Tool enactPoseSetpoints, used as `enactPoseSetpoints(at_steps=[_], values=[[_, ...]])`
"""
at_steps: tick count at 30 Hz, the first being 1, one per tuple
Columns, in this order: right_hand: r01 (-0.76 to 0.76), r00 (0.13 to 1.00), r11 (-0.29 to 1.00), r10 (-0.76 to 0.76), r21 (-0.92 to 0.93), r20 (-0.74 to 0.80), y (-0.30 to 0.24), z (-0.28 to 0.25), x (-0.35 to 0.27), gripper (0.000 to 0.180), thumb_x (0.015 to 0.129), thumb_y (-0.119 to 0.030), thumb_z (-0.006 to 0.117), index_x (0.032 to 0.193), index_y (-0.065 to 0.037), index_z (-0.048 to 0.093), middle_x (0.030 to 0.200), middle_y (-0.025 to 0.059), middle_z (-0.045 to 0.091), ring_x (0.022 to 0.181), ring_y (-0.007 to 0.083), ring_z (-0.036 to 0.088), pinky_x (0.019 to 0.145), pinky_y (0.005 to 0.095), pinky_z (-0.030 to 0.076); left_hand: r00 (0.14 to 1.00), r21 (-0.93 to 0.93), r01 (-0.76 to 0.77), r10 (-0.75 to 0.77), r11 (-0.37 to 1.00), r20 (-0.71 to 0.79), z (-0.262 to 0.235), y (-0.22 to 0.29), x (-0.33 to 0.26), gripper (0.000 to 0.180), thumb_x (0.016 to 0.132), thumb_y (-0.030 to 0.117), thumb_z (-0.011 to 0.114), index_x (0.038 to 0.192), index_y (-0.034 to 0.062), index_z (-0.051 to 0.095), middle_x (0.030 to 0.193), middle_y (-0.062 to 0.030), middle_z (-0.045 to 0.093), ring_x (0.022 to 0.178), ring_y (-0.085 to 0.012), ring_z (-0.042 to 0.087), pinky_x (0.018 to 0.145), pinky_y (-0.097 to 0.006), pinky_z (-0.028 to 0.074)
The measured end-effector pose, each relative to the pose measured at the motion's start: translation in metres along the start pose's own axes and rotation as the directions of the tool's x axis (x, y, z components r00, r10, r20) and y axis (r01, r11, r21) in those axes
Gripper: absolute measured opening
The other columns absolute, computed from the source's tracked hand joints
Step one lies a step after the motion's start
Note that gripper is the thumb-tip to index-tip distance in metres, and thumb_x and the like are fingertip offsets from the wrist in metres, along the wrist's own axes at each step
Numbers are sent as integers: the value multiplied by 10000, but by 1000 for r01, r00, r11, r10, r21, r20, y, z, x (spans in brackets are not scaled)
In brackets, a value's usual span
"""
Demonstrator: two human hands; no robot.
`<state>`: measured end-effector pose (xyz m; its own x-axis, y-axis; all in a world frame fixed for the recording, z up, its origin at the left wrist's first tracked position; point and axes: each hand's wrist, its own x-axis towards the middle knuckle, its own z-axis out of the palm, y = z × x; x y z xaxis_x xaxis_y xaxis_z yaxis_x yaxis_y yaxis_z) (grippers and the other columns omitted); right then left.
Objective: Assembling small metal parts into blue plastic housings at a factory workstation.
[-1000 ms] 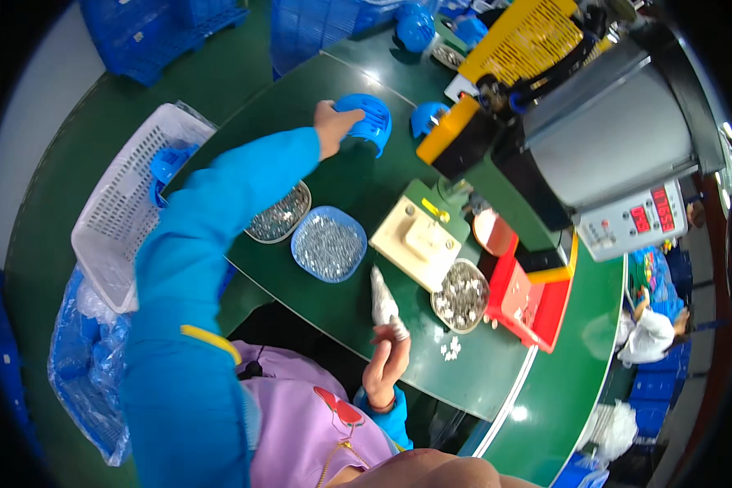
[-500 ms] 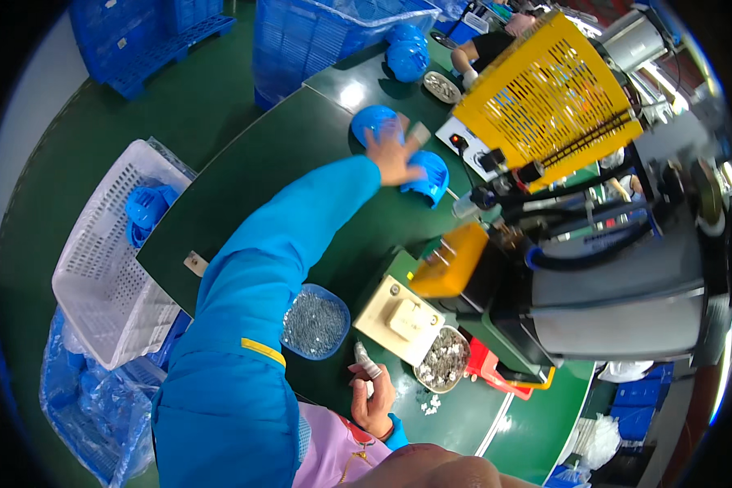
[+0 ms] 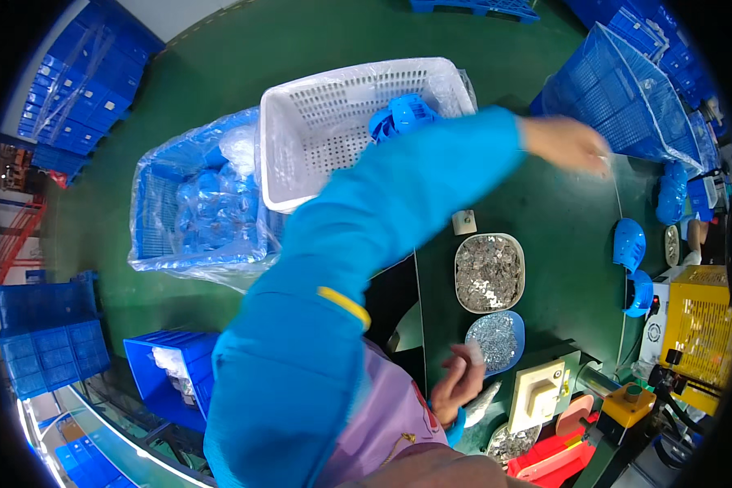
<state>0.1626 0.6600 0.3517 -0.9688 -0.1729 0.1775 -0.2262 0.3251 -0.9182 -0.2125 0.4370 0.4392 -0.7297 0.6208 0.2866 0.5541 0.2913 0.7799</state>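
Observation:
My left hand (image 3: 565, 146), smeared by motion, reaches out over the far end of the green table with the blue sleeve stretched out. No object shows in it, but its fingers cannot be made out. Two curved blue plastic shells (image 3: 629, 244) lie at the table's right side, apart from the hand. My right hand (image 3: 457, 386), with white wrapping on a finger, is held low by the near edge, fingers apart and slightly bent. Close to it stands a blue tray of small metal parts (image 3: 496, 342). A cream tray of flat metal pieces (image 3: 490, 272) sits beyond that.
A white perforated basket (image 3: 301, 150) with blue shells (image 3: 403, 118) stands left of the table, beside a plastic-lined blue crate (image 3: 150, 220). A machine's cream fixture block (image 3: 538, 396), an orange control box (image 3: 626, 403) and a yellow basket (image 3: 708, 325) are at the right.
The view has swung left. My left hand has come away from the two blue shells, which stay on the table, and moved toward the white basket's side. My right hand stays low near the blue tray.

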Motion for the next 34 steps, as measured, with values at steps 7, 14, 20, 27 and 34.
enactPoseSetpoints(at_steps=[7, 14, 20, 27, 34], values=[[25, 970, 996, -4, -82, 245, -4, 79, 24, 314, 876, 59, 629, 1188, 24, 621, 881, 121, 663, 648, 179, 626, 591, 290, 501, 162, -620, 742, -965, 256, -205, -26, -211, -366, 919, 795, 576, 725, 1425, -27, 433, 1443, -219, 438, 1253, -421, 487, 907, -609, 494], [179, 866, 981, -119, -80, 486, -32, 113, 56, 292, 878, 49, 628, 1170, 23, 620, 883, 114, 665, 624, 165, 615, 590, 290, 495, -489, -905, 426, -836, 22, -250, 35, -348, -461, 1282, 641, 589, 816, 1551, -3, 133, 1579, -292, 178, 1406, -471, 318, 1088, -645, 347], [248, 856, 896, -25, -369, 516, -88, 109, 158, 307, 912, -29, 617, 1217, -3, 621, 985, 93, 689, 722, 133, 604, 639, 281, 488, -623, -644, 694, -717, -323, -312, 138, -400, -377, 1190, 732, 633, 735, 1563, 33, 130, 1555, -273, 275, 1403, -480, 302, 1151, -581, 268], [577, 391, 797, -78, -179, 917, -39, 289, 341, 386, 901, -46, 622, 1277, 1, 553, 1045, 178, 648, 761, 274, 619, 664, 354, 490, -952, -817, 294, -72, -496, -299, 331, -432, -246, 1147, 770, 610, 718, 1571, 54, 113, 1575, -242, 256, 1413, -481, 285, 1159, -580, 254], [890, -300, 431, 315, 146, 900, 148, 334, 425, 861, 551, -115, 844, 1323, -39, 471, 1257, 256, 543, 1160, 452, 537, 977, 481, 474, -905, -869, 199, 255, -452, -340, 144, -450, -343, 1111, 802, 590, 704, 1578, 73, 99, 1592, -216, 240, 1421, -482, 271, 1165, -580, 242]])
